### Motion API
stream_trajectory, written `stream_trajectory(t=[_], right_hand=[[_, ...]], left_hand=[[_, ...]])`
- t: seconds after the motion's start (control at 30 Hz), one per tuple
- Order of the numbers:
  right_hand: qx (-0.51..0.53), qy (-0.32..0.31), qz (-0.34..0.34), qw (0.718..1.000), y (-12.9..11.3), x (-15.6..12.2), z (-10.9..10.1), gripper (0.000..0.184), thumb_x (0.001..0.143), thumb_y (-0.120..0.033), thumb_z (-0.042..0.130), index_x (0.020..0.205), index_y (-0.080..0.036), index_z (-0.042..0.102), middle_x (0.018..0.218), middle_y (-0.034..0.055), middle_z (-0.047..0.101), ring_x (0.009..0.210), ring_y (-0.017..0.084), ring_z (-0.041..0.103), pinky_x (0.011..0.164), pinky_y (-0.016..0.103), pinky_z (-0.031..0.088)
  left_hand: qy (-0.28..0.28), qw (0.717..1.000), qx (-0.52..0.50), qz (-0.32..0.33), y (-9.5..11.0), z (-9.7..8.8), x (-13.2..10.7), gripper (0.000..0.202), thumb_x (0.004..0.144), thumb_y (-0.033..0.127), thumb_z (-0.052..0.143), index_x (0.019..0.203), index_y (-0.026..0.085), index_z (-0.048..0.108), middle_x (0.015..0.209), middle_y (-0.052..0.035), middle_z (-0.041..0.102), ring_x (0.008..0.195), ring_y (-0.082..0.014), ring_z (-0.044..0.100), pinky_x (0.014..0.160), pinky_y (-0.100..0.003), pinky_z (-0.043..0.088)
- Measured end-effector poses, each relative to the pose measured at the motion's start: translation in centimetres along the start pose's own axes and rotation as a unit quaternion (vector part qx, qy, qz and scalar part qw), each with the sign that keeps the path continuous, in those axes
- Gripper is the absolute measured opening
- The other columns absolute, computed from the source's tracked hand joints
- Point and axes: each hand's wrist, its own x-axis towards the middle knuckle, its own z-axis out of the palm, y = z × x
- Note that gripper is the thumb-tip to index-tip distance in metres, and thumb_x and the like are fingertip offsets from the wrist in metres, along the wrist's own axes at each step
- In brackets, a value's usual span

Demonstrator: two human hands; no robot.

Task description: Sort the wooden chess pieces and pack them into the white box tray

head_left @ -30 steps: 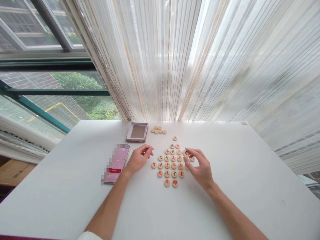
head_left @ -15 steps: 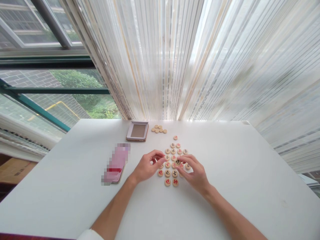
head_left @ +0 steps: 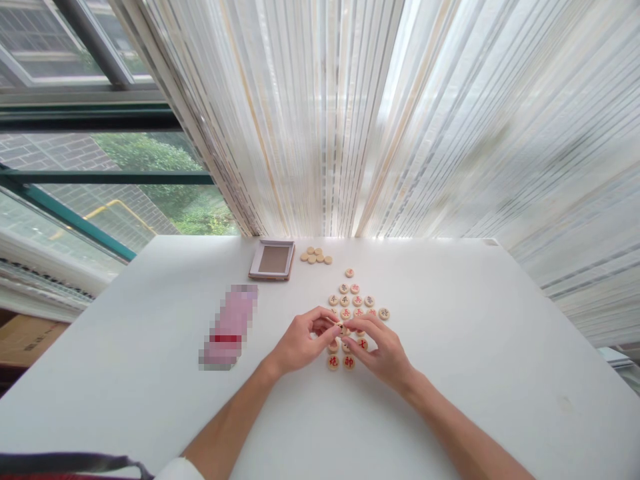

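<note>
A cluster of round wooden chess pieces (head_left: 355,301) with red and black characters lies face up in rows on the white table (head_left: 450,373). My left hand (head_left: 301,343) and my right hand (head_left: 380,352) meet over the middle of the cluster. The fingertips of both hands pinch one wooden piece (head_left: 341,327) between them, just above the rows. The hands hide part of the cluster. Two pieces (head_left: 341,362) show at the near end, below my fingers.
A small open box (head_left: 273,260) sits at the back of the table with a few blank-faced pieces (head_left: 315,256) beside it. A pink phone (head_left: 227,328) lies left of my left hand. Striped curtains and a window stand behind the table.
My right hand carried a piece from the cluster's right edge to the middle. My left hand moved right to meet it, and both now pinch the piece together.
</note>
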Motion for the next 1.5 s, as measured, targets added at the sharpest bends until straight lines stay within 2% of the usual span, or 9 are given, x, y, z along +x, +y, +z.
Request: stream_trajectory(t=[0.13, 0.3, 0.67, 0.87, 1.27, 1.5], right_hand=[[0.016, -0.011, 0.029, 0.999, -0.1, 0.0, 0.0, 0.028, 0.091, -0.016, 0.067, 0.116, -0.026, 0.064, 0.094, 0.0040, 0.071, 0.083, 0.018, 0.067, 0.076, 0.032, 0.057], [0.027, -0.012, 0.044, 0.999, -0.3, 0.1, -0.2, 0.028, 0.093, -0.017, 0.066, 0.119, -0.026, 0.064, 0.097, 0.0045, 0.073, 0.083, 0.018, 0.067, 0.077, 0.033, 0.056], [0.069, -0.028, 0.063, 0.995, -0.4, 0.3, -0.5, 0.036, 0.095, -0.016, 0.061, 0.128, -0.028, 0.063, 0.104, 0.0048, 0.073, 0.085, 0.018, 0.068, 0.080, 0.034, 0.058], [0.077, -0.040, 0.067, 0.994, -0.4, 0.2, -0.6, 0.035, 0.096, -0.016, 0.057, 0.130, -0.027, 0.063, 0.104, 0.0061, 0.073, 0.086, 0.018, 0.068, 0.080, 0.035, 0.057], [0.095, -0.043, 0.119, 0.987, -0.9, 0.3, -0.8, 0.022, 0.096, -0.023, 0.059, 0.117, -0.024, 0.065, 0.098, 0.0055, 0.073, 0.084, 0.018, 0.068, 0.079, 0.033, 0.057], [0.116, -0.046, 0.161, 0.979, -1.3, 0.8, -1.1, 0.016, 0.096, -0.028, 0.060, 0.109, -0.023, 0.068, 0.093, 0.0052, 0.073, 0.082, 0.019, 0.068, 0.077, 0.033, 0.058]], left_hand=[[-0.021, 1.000, -0.003, 0.013, 0.3, -0.2, -0.1, 0.026, 0.096, 0.037, 0.061, 0.111, 0.016, 0.063, 0.091, -0.0068, 0.075, 0.081, -0.0175, 0.071, 0.076, -0.029, 0.055], [-0.031, 0.998, 0.014, 0.044, 0.3, -0.4, -0.1, 0.030, 0.092, 0.032, 0.067, 0.118, 0.017, 0.063, 0.105, -0.0088, 0.074, 0.093, -0.0193, 0.070, 0.084, -0.032, 0.055], [-0.001, 1.000, 0.010, 0.025, 0.0, 0.0, -0.1, 0.036, 0.088, 0.040, 0.072, 0.114, 0.018, 0.062, 0.087, -0.0047, 0.076, 0.079, -0.0175, 0.071, 0.079, -0.030, 0.055], [0.000, 1.000, 0.001, 0.023, -0.3, 0.1, -0.1, 0.036, 0.087, 0.038, 0.073, 0.114, 0.018, 0.061, 0.087, -0.0043, 0.076, 0.077, -0.0168, 0.071, 0.077, -0.030, 0.055], [-0.008, 0.999, 0.019, 0.041, 0.3, 0.2, -0.2, 0.033, 0.089, 0.038, 0.071, 0.115, 0.019, 0.061, 0.093, -0.0054, 0.077, 0.082, -0.0183, 0.072, 0.081, -0.032, 0.056], [0.002, 0.996, 0.056, 0.068, -0.2, 0.3, -0.2, 0.029, 0.089, 0.035, 0.070, 0.113, 0.020, 0.065, 0.095, -0.0049, 0.077, 0.085, -0.0189, 0.074, 0.078, -0.029, 0.057]])
